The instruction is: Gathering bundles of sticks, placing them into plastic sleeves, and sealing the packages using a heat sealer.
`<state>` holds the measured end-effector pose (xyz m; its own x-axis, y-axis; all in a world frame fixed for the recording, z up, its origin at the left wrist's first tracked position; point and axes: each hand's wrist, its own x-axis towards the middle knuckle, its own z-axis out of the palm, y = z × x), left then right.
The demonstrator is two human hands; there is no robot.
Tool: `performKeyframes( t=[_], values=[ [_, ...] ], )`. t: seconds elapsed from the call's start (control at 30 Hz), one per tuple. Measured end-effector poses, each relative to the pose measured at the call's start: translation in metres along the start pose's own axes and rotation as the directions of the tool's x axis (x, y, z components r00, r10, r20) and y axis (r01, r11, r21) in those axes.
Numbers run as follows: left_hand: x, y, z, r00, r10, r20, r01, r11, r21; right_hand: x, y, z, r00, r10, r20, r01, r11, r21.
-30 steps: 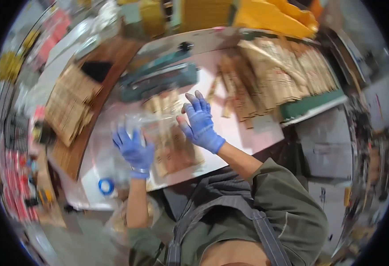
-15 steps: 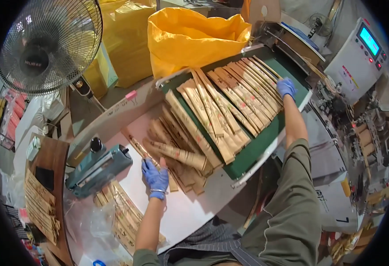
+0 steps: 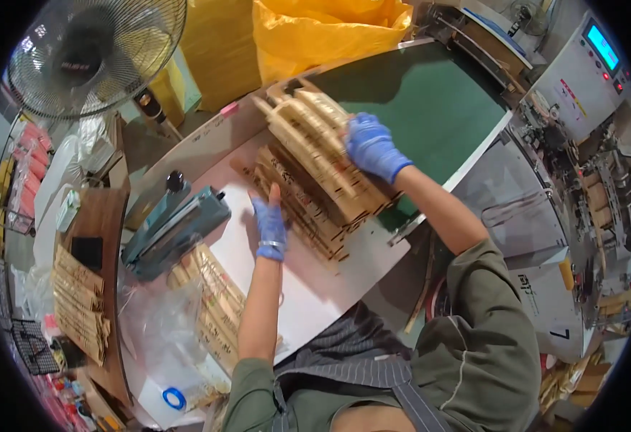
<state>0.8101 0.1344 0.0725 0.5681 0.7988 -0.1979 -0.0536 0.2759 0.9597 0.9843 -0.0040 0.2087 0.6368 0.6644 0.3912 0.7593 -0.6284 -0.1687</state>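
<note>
Long, narrow brown paper packets [image 3: 315,133] with printed fronts are bunched at the left end of a green conveyor belt [image 3: 430,93], some tilted up on their edges. My right hand [image 3: 374,147], in a blue glove, presses against the right side of this bunch with its fingers together and bent over the packets; the fingertips are partly hidden. More packets lie in a heap on the white table just below. My left hand [image 3: 268,223], also gloved in blue, is beside that heap's left edge, thumb stretched upward and apart from the fingers, with nothing in it.
A teal bench device [image 3: 175,234] with a black knob stands left of my left hand. Bagged packets [image 3: 218,302] and a blue tape ring [image 3: 174,398] lie nearer me. A yellow sack [image 3: 330,36] stands behind the belt, a fan [image 3: 88,54] far left, a control box [image 3: 582,79] right.
My right hand has swept left along the belt, pushing the spread row of packets into a bunch over the table heap. My left hand has shifted slightly and no longer touches a packet. The view moved.
</note>
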Motion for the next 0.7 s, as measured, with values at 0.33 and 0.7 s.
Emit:
performKeyframes(
  t=[0.33, 0.7],
  values=[
    [0.016, 0.024, -0.037, 0.941, -0.009, -0.338, 0.213, 0.792, 0.572, -0.01, -0.073, 0.131, 0.782, 0.434, 0.448, -0.585, 0.759, 0.286],
    [-0.047, 0.033, -0.095, 0.948, -0.032, 0.316, 0.13, 0.948, -0.292, -0.1, -0.148, 0.069, 0.741, -0.299, 0.602, -0.67, -0.26, 0.696]
  ],
)
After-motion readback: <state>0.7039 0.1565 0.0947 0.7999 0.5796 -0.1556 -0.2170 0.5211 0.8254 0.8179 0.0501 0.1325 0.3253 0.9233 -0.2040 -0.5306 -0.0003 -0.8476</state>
